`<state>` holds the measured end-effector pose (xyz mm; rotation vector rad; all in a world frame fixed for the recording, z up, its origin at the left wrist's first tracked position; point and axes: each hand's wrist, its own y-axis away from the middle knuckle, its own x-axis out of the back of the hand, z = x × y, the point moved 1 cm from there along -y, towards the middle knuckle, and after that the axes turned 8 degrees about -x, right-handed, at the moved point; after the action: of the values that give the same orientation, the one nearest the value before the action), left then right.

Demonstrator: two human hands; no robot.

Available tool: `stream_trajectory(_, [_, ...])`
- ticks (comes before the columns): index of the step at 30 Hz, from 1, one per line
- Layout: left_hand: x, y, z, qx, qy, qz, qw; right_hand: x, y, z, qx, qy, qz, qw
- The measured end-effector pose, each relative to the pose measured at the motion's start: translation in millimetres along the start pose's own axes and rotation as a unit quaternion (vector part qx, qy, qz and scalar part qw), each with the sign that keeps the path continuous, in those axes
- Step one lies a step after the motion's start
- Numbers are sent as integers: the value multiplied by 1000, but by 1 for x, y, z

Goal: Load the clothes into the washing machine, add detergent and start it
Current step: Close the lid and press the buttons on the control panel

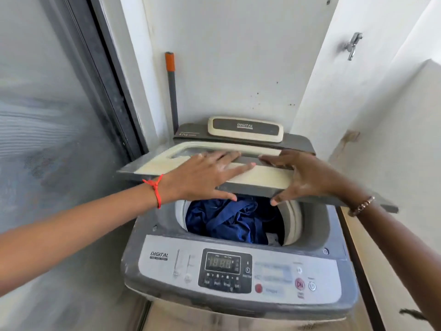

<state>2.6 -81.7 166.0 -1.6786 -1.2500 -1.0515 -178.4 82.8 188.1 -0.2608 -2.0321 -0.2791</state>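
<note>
A grey top-loading washing machine (148, 266) stands in a narrow corner. Its folding lid (152, 164) hangs partly lowered over the drum opening. My left hand (205, 175) lies flat on top of the lid with the thumb under its front edge. My right hand (307, 177) grips the lid's front edge, fingers on top and thumb below. Blue clothes (229, 220) fill the drum beneath the lid. The control panel (225, 271) at the front shows a lit display and a red start button (299, 283).
A grey pole with an orange grip (171, 87) leans in the corner behind the machine. A metal tap (352, 45) sticks out of the right wall. A dark-framed sliding door (71, 115) is close on the left, a white wall close on the right.
</note>
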Motion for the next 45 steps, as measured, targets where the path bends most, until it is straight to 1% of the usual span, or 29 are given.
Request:
stream_trajectory(2, [-32,13,22,-14,-33,27,999,-37,8,9,1,-4,-19,1000])
stream_trajectory(4, [-59,23,41,-11,-34,34,999,-71,15,17,4,12,-9,1000])
stream_trajectory(8, [-87,33,61,1,17,25,1000,-107,19,27,-3,44,6,999])
stream_trajectory(12, [-95,36,65,0,46,15,999,-117,19,29,-9,47,2,999])
stream_trajectory(15, [-94,37,67,12,46,1,999,-119,20,29,-12,55,0,998])
stream_trajectory(20, [-95,39,74,28,51,-48,997,-121,22,27,-16,64,-18,998])
stream_trajectory(23, [-98,40,77,43,79,-76,993,-126,22,29,-21,62,-30,997])
stream_trajectory(28, [-103,43,82,57,146,-112,981,-136,21,32,-28,36,-33,998])
stream_trajectory(34, [-109,42,80,75,198,-127,969,-142,18,34,-31,4,-5,1000])
stream_trajectory(39, [-108,38,80,133,303,-139,933,-148,17,37,-41,-22,20,999])
stream_trajectory(45, [-103,35,80,160,362,-123,910,-147,17,39,-48,-43,7,998])
